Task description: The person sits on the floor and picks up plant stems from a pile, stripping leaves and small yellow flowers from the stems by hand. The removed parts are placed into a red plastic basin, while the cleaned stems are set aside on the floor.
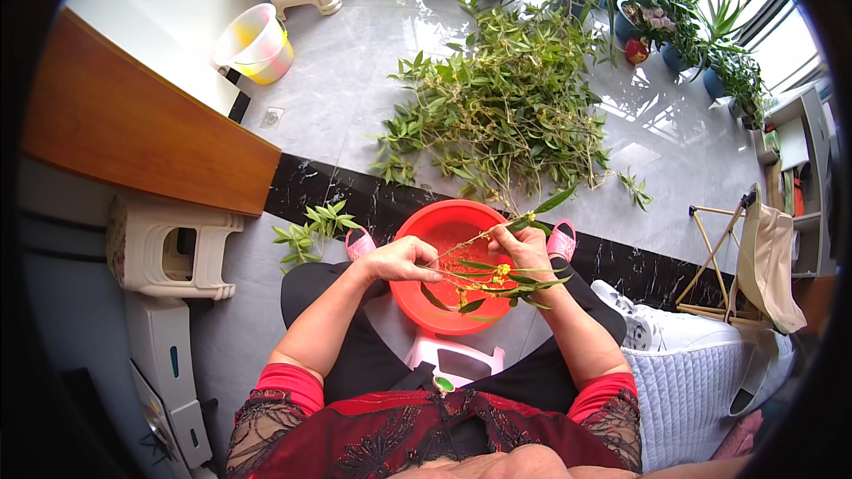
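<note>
My left hand [405, 261] pinches the stem of a flowering branch [496, 281] between thumb and fingers. Narrow green leaves and small yellow blossom clusters spread from it to the right. At a fork of the same sprig, or on a second one, my right hand [524, 249] has its fingertips closed by a leafy tip; which one is hard to tell. Beneath both hands stands a red plastic basin [416, 309], with small yellow-orange bits scattered over its bottom. Just beyond it, a large heap of cut leafy branches [506, 100] covers the floor.
A few cut sprigs [299, 239] lie by my left foot. A white-and-yellow bucket [256, 46] and plastic stools [173, 246] stand to the left. Potted plants [672, 46] line the window. A folding fabric chair [765, 266] and a white quilted item [679, 392] are at right.
</note>
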{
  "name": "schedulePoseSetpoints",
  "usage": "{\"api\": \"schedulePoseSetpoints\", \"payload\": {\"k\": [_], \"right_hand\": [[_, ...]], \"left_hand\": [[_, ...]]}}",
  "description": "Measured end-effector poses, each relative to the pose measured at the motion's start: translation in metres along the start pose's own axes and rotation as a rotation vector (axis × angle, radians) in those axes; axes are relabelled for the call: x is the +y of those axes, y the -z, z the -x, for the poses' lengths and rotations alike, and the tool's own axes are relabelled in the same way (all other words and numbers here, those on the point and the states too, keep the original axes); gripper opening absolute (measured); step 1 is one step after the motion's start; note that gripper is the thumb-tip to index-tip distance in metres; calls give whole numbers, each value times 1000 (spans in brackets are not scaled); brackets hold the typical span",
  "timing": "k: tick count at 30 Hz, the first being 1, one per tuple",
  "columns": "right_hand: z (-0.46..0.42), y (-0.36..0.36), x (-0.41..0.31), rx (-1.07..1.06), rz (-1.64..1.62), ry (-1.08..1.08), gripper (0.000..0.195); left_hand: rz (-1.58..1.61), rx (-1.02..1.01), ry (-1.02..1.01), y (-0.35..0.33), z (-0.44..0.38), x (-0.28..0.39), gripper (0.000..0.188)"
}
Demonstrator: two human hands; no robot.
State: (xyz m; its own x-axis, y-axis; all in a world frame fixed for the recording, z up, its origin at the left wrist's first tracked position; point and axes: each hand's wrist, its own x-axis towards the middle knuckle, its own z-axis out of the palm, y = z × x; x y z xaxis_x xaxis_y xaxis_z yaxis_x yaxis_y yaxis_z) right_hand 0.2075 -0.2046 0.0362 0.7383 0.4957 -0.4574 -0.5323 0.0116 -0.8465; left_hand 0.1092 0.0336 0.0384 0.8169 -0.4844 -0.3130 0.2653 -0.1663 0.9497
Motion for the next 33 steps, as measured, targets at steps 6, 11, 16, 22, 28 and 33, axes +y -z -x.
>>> {"api": "schedulePoseSetpoints", "payload": {"k": [6, 11, 16, 22, 28, 33], "right_hand": [[2, 0, -3, -1, -168, -149, 18], [4, 5, -8, -143, -121, -164, 18], [2, 6, -3, -210, -119, -160, 21], [-2, 0, -1, -208, -180, -202, 34], [-10, 2, 10, -253, -331, -196, 16], [-7, 1, 1, -231, -391, -194, 11]], "left_hand": [[10, 21, -23, 1, -1, -5, 25], [20, 35, -16, 0, -1, -8, 23], [1, 44, -28, -1, -1, -5, 26], [3, 15, -28, -2, -2, -8, 26], [-65, -28, -41, -3, -7, -1, 26], [-55, -28, -14, -5, -6, -4, 27]]}}
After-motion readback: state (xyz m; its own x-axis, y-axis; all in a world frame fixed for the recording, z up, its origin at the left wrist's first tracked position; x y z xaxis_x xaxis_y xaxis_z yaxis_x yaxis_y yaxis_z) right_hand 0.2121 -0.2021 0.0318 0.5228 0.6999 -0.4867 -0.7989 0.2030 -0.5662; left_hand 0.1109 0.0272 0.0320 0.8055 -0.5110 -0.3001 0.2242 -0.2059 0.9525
